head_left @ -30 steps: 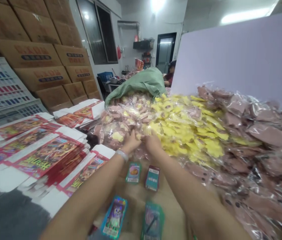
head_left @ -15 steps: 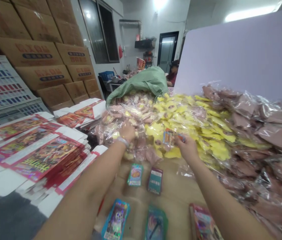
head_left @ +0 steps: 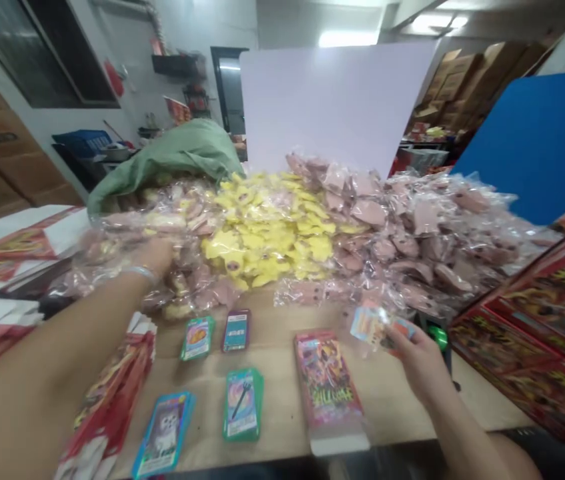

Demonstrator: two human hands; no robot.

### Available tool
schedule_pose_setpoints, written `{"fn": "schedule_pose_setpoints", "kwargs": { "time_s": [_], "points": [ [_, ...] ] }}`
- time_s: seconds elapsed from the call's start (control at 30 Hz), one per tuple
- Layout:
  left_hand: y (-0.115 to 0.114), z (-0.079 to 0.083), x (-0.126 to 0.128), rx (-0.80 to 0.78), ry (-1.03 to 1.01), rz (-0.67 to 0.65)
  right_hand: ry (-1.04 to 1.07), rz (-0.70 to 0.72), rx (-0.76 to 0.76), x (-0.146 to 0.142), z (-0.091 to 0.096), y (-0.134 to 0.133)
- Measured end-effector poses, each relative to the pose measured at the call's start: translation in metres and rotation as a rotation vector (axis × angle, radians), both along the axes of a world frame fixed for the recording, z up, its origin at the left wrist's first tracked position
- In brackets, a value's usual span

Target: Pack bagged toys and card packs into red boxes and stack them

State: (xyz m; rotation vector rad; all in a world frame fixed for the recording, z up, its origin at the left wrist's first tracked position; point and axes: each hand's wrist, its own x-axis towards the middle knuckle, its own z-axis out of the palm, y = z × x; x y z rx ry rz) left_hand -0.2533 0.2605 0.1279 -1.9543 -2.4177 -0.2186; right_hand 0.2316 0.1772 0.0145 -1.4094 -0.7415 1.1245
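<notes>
My left hand point(head_left: 155, 257), a pale bracelet at its wrist, rests in a heap of clear bagged pink and cream packets point(head_left: 177, 267), its fingers hidden among them. My right hand point(head_left: 412, 360) pinches a small shiny printed card point(head_left: 369, 325) above the wooden table point(head_left: 392, 407). Four stacks of printed cards lie on the table: a green point(head_left: 197, 338), a purple point(head_left: 236, 330), a blue point(head_left: 165, 433) and a green one with a fork picture point(head_left: 242, 405). A pink printed carton point(head_left: 327, 380) lies flat near my right hand. Yellow packets point(head_left: 267, 227) and mauve packets point(head_left: 412, 227) are heaped behind.
A green sack point(head_left: 172, 157) spills packets at the back left. A white board point(head_left: 337, 100) and a blue board point(head_left: 537, 147) stand behind the heap. Red printed cartons point(head_left: 547, 333) stack at right, and a small green-lit device point(head_left: 437, 337) sits beside my right hand.
My view has swung to the right. My right hand has moved away from the heap toward the near right, still holding the card. My left hand stays in the packets.
</notes>
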Motion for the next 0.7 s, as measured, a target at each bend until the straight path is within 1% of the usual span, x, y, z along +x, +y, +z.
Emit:
{"fn": "schedule_pose_setpoints", "kwargs": {
  "time_s": [0.07, 0.13, 0.17, 0.2, 0.23, 0.27, 0.3, 0.37, 0.4, 0.43, 0.47, 0.5, 0.57, 0.6, 0.67, 0.7],
  "points": [
    [-0.005, 0.021, 0.011, 0.031, 0.093, -0.019, 0.069, -0.109, -0.041, 0.01, -0.021, -0.018],
    [-0.007, 0.039, 0.035, 0.067, 0.152, -0.08, 0.193, -0.165, -0.027, 0.012, -0.033, -0.028],
    [-0.007, 0.043, 0.053, 0.074, 0.165, -0.133, 0.257, -0.169, -0.008, 0.011, -0.036, -0.031],
    [-0.006, 0.043, 0.076, 0.069, 0.165, -0.207, 0.314, -0.163, 0.009, 0.009, -0.036, -0.032],
    [-0.004, 0.038, 0.104, 0.053, 0.156, -0.297, 0.363, -0.156, 0.02, 0.007, -0.034, -0.034],
    [-0.002, 0.028, 0.135, 0.024, 0.139, -0.408, 0.396, -0.153, 0.025, 0.006, -0.031, -0.035],
    [0.0, 0.014, 0.168, -0.012, 0.125, -0.524, 0.415, -0.15, 0.028, 0.007, -0.028, -0.039],
    [0.002, -0.018, 0.23, -0.087, 0.121, -0.717, 0.421, -0.147, 0.03, 0.019, -0.021, -0.051],
    [0.001, -0.034, 0.256, -0.126, 0.125, -0.8, 0.418, -0.153, 0.024, 0.029, -0.019, -0.06],
    [-0.003, -0.049, 0.275, -0.146, 0.13, -0.868, 0.419, -0.172, 0.008, 0.042, -0.018, -0.071],
    [-0.01, -0.061, 0.289, -0.154, 0.139, -0.912, 0.426, -0.202, -0.022, 0.056, -0.018, -0.083],
    [-0.018, -0.072, 0.297, -0.158, 0.145, -0.969, 0.439, -0.233, -0.06, 0.069, -0.018, -0.094],
    [-0.039, -0.089, 0.299, -0.188, 0.152, -1.142, 0.477, -0.256, -0.122, 0.088, -0.017, -0.11],
    [-0.049, -0.096, 0.297, -0.229, 0.146, -1.28, 0.493, -0.241, -0.132, 0.092, -0.016, -0.113],
    [-0.063, -0.109, 0.296, -0.322, 0.085, -1.57, 0.521, -0.198, -0.12, 0.089, -0.011, -0.11],
    [-0.066, -0.115, 0.3, -0.352, 0.026, -1.671, 0.545, -0.187, -0.11, 0.084, -0.008, -0.106]
  ]
}}
